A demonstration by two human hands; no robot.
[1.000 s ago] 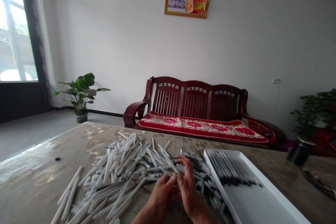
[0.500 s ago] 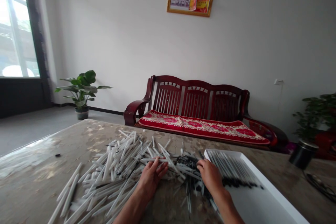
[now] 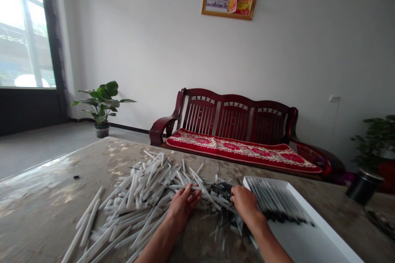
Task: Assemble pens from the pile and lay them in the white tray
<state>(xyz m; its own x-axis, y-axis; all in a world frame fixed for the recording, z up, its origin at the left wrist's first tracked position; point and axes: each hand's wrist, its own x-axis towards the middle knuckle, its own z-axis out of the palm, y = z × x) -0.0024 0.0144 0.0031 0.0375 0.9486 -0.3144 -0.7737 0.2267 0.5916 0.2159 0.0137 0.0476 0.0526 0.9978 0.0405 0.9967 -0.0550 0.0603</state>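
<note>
My left hand (image 3: 182, 205) is closed on a whitish pen barrel (image 3: 195, 188), which lies across its fingers under the thumb. My right hand (image 3: 245, 202) has its fingers pinched together at the edge of a heap of small black pen parts (image 3: 222, 189); what they hold, if anything, is hidden. A large loose pile of whitish pen barrels (image 3: 138, 191) spreads to the left of and behind my left hand. To the right, a shallow white box (image 3: 321, 226) holds a slanting row of pens (image 3: 277, 197) with black ends.
The patterned table (image 3: 40, 213) bears everything. A small black piece (image 3: 76, 177) lies at its left. A black canister (image 3: 364, 187) stands at the right beside dark cords. Beyond the table are a red wooden bench (image 3: 234, 119) and a potted plant (image 3: 101, 129).
The view has turned slightly left, so the scene sits a little further right. My right hand has drawn slightly toward my left hand. My left hand keeps its hold.
</note>
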